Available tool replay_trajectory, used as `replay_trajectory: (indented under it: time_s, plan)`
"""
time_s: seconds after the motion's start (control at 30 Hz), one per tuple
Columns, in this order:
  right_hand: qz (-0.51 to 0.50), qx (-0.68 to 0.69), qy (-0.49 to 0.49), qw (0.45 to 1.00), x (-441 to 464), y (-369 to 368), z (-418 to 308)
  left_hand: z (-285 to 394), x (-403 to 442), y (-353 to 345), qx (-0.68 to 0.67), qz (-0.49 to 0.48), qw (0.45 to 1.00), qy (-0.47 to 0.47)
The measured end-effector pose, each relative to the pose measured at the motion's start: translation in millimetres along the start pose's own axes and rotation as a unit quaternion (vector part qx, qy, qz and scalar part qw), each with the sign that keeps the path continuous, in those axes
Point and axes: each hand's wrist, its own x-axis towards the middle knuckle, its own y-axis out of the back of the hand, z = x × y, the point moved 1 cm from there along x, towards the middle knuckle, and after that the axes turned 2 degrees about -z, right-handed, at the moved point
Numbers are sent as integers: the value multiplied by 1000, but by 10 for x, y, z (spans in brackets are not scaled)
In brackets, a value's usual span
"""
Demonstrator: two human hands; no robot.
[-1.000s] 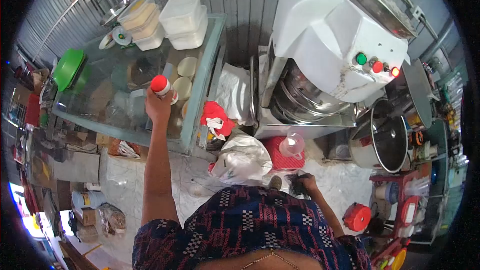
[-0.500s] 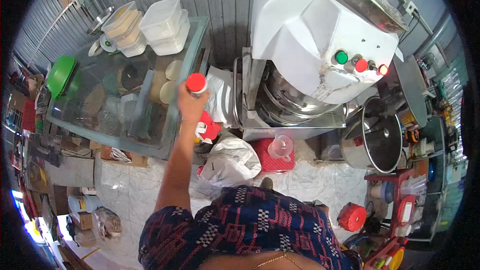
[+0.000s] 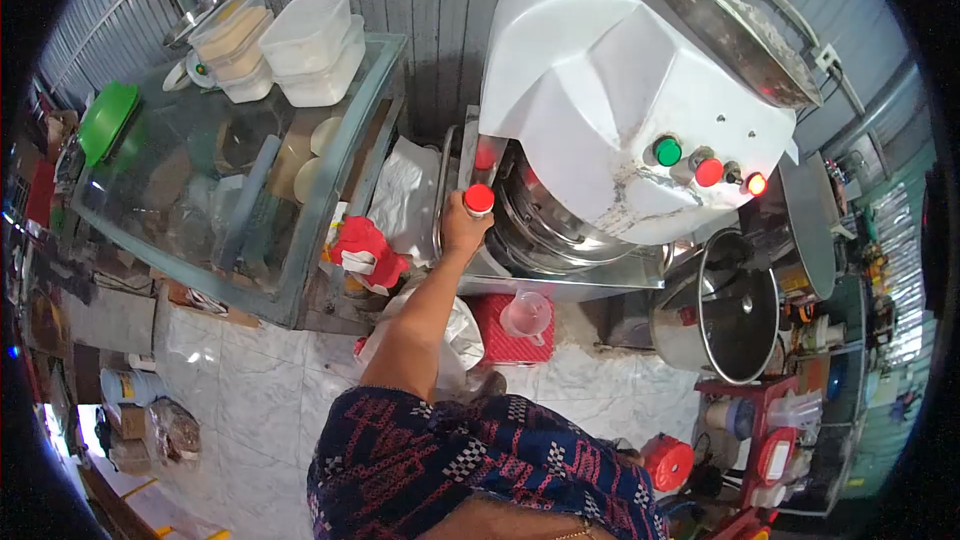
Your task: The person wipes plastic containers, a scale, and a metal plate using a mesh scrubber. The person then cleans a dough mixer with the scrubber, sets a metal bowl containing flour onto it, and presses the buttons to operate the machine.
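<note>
My left hand (image 3: 463, 229) is closed around a small jar with a red lid (image 3: 478, 200); its body is mostly hidden by my fingers. The hand is over the left edge of a large white dough mixer (image 3: 560, 90), close to its steel bowl (image 3: 560, 230). On the mixer's front are a green button (image 3: 667, 150), a red button (image 3: 708, 172) and a lit orange-red lamp (image 3: 756, 184). My right hand does not show.
A glass-topped chest (image 3: 180, 170) at the left bears stacked plastic tubs (image 3: 310, 35) and a green basin (image 3: 107, 122). Below the mixer, a clear jug (image 3: 527, 315) stands on a red stool (image 3: 490, 340). A tall steel pot (image 3: 685, 310) is at the right.
My left hand has carried the red-lidded jar rightward, from beside the glass-topped chest to the mixer bowl. The view has shifted slightly to the right.
</note>
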Motion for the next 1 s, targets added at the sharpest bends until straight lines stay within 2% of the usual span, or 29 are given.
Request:
replay_trajectory:
  time_s: [0.17, 0.23, 0.27, 0.3, 0.37, 0.47, 0.5, 0.53, 0.57, 0.63, 0.7, 0.73, 0.8, 0.83, 0.87, 0.97, 1.0]
  plan:
    - [-21, -66, 46, 997, 286, 56, -187, 21, -103, 38, 25, 1, 1000, 15]
    - [-44, -92, 80, 992, 507, -77, -429, 20, -244, 215, 47, -8, 998, -28]
    - [-57, -103, 98, 988, 611, -203, -569, 69, -254, 423, 45, -65, 996, -34]
    - [-70, -111, 114, 985, 685, -343, -691, 135, -295, 674, 72, -18, 989, -124]
    - [-87, -122, 137, 979, 716, -606, -858, 386, -257, 1356, 135, -71, 983, -100]
    - [-97, -139, 155, 973, 615, -878, -947, 293, 36, 2351, 167, 98, 970, -149]
    - [-97, -144, 160, 972, 579, -957, -967, 304, 128, 2725, 271, 121, 945, -141]
    - [-95, -148, 164, 971, 532, -1006, -996, -617, 531, 2986, 158, 207, 950, -173]
    - [-91, -152, 166, 970, 498, -1062, -1002, 97, 374, 3414, 422, 219, 852, -221]
    - [-77, -159, 164, 971, 363, -1100, -971, 236, 261, 3897, 493, 143, 857, -31]
    - [-57, -163, 150, 974, 171, -1081, -859, 161, 218, 4222, 499, 16, 854, 147]
    - [-45, -164, 140, 975, 60, -1085, -798, -64, 197, 4328, 506, 0, 852, 138]
    - [-169, -170, 214, 947, 52, -1166, -862, -354, 117, 4429, 502, -5, 859, 104]
    - [-188, -139, 167, 958, -141, -1149, -1112, -402, 75, 4436, 491, 5, 868, 80]
    - [-175, -165, 149, 959, -182, -1195, -1205, -427, 57, 4403, 492, -5, 868, 71]
    - [-152, -196, 92, 964, -284, -1302, -1216, -524, -71, 4332, 487, 31, 873, 13]
    - [-141, -206, 63, 966, -292, -1316, -1210, -591, -166, 4266, 443, 57, 895, 14]
